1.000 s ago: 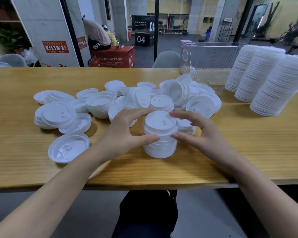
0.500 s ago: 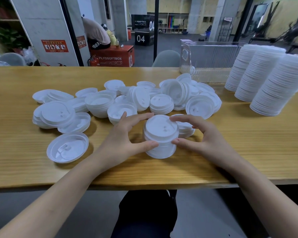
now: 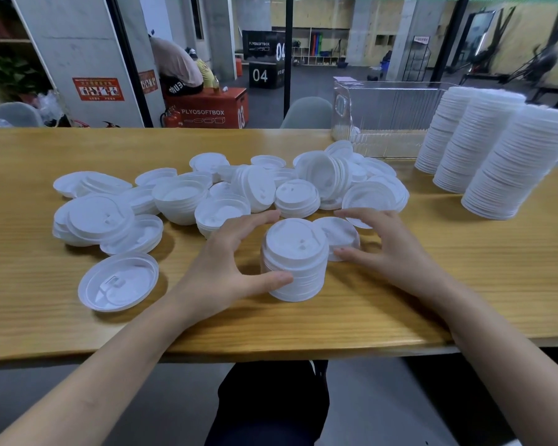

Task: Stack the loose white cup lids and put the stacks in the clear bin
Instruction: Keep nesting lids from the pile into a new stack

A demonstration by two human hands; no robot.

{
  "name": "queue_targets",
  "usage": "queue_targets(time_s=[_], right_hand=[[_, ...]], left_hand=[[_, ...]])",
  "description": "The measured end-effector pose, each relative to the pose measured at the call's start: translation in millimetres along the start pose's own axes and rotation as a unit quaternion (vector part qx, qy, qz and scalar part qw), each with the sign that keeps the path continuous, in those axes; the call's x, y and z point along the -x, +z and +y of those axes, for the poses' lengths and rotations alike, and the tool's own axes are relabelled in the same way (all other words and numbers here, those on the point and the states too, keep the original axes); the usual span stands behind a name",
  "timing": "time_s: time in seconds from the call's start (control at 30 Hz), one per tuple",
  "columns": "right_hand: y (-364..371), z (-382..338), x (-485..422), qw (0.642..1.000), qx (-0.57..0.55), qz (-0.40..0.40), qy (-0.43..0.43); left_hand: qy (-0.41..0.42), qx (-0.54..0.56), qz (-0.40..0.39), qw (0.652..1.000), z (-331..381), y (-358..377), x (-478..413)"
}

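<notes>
The grip of our left hand (image 3: 229, 262) closes round the short lid stack (image 3: 295, 255) near the front edge of the surface (image 3: 464, 284), likely to square it, while our right hand (image 3: 397, 249) arches empty just beside it, and the clear bin (image 3: 384, 120) waits well behind the loose lids (image 3: 181, 197).

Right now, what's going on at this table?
A person is sorting white cup lids at a wooden table. The left hand grips a short stack of lids near the front edge. The right hand is spread just beside it, over a neighbouring lid, with no clear grip on anything. Many loose lids lie scattered behind. Three tall stacks stand at the right, outside the clear bin.
</notes>
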State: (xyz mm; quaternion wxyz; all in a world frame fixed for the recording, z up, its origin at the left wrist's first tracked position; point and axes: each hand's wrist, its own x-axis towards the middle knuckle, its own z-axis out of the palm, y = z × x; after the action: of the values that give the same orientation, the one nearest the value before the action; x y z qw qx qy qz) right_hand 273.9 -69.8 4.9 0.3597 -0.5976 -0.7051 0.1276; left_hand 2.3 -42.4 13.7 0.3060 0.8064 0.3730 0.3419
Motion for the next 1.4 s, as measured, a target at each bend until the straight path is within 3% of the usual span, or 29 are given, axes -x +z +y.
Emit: queue_targets(time_s=[0.37,0.57,0.77,1.03,1.4], right_hand=[[3.6,-0.5,-1.6,0.998,0.066,0.004,0.020],[-1.4,0.4,0.7,0.997,0.010,0.057,0.045],[-11.6,-14.1,0.3,0.987,-0.120,0.094,0.059],[-3.9,-55.1,4.3,0.989,-0.144,-0.022,-0.024],[4.1,-61.6,7.0,0.988,-0.137,-0.045,-0.049]], left_hand=[[0.024,-0.022,0.009,0.999,-0.6,1.1,-0.5],[0.034,-0.022,0.002,0.999,-1.4,-1.3,0.9],[0.010,0.011,0.002,1.000,-5.7,-2.0,1.3],[0.016,0.033,0.008,0.999,-10.7,-0.5,3.5],[0.017,0.043,0.002,0.999,-10.5,-0.1,3.6]])
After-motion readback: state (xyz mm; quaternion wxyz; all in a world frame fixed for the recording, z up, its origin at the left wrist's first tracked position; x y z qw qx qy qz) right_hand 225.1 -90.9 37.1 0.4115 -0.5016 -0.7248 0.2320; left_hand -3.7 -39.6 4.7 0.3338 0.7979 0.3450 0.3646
